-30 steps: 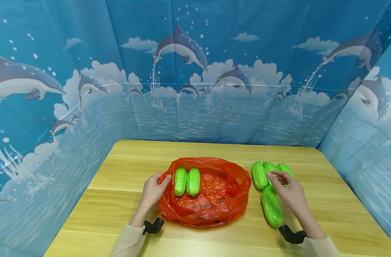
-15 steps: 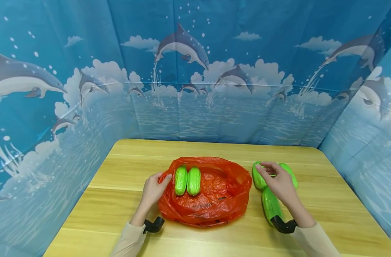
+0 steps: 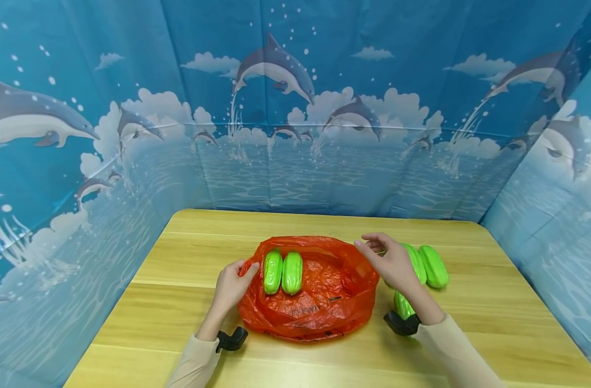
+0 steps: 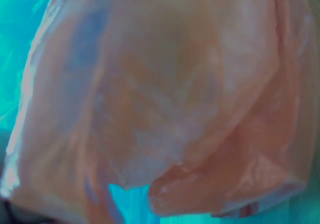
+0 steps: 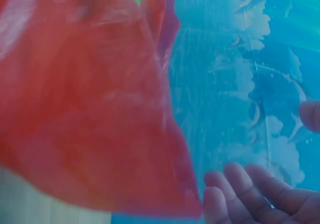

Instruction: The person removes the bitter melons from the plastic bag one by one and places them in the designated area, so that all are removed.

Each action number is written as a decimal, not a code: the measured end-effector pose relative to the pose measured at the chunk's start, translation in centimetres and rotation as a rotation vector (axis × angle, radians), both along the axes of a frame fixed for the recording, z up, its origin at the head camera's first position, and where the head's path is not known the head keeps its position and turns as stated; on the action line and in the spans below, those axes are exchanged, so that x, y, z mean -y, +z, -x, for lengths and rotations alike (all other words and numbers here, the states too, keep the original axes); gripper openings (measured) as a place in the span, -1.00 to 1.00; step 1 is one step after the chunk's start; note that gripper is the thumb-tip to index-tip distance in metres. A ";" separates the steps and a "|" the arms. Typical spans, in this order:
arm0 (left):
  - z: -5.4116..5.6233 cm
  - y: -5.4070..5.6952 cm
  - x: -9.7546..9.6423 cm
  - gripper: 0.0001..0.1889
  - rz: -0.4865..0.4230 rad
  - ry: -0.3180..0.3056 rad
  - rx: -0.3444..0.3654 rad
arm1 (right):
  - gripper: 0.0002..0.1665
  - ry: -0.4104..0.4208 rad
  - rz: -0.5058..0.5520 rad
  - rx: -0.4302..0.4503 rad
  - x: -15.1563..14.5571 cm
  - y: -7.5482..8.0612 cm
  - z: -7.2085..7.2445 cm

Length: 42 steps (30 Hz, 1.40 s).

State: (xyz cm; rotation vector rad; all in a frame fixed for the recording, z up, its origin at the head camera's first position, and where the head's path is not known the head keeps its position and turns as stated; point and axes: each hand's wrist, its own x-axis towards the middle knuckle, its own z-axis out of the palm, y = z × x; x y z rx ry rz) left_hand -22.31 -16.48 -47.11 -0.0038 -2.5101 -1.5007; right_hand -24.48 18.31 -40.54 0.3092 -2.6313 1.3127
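Observation:
A red plastic bag (image 3: 320,323) stands on the table with its mouth spread wide. Two shiny green oblong pieces, like small melons (image 3: 292,273), lie side by side inside it at the left. My left hand (image 3: 229,288) pinches the bag's left rim between thumb and fingers. Beside the right rim is my right hand (image 3: 391,264), thumb and loosely bent fingers apart, with nothing between them. In the right wrist view its fingers (image 5: 242,189) are close to the bag's edge. More green pieces (image 3: 433,267) lie beyond and under the right hand, partly hidden by it. Blurred red plastic (image 4: 160,99) fills the left wrist view.
The wooden table (image 3: 189,237) has rounded far corners. A blue curtain (image 3: 295,178) printed with dolphins and waves hangs behind it and along both sides. Each wrist wears a black camera mount (image 3: 232,339).
My right hand has moved left from over the green pieces to the bag's right rim, uncovering the far-right piece. The left hand keeps its hold on the bag.

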 end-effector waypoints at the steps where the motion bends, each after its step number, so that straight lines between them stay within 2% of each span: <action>1: 0.0 0.0 0.0 -0.66 0.000 -0.001 0.001 | -0.37 0.009 -0.001 0.005 0.3 0.1 0.1; 13: 0.0 -0.1 0.1 -0.66 0.009 0.005 -0.019 | -0.36 0.096 -0.012 0.048 3.7 0.9 0.3; 25: -0.1 0.2 -0.1 -0.67 -0.001 0.002 0.004 | -0.25 0.190 -0.060 0.135 6.6 0.7 0.8; 29: -0.1 0.1 -0.2 -0.67 0.001 0.004 0.001 | -0.22 0.202 -0.065 0.166 7.4 0.6 1.1; 36: -0.1 0.2 -0.2 -0.67 -0.001 0.004 -0.006 | -0.25 0.204 -0.145 0.221 8.7 -0.2 1.8; 42: -0.2 0.2 -0.2 -0.68 -0.010 -0.002 -0.007 | -0.18 0.223 -0.161 0.324 9.3 -1.3 2.4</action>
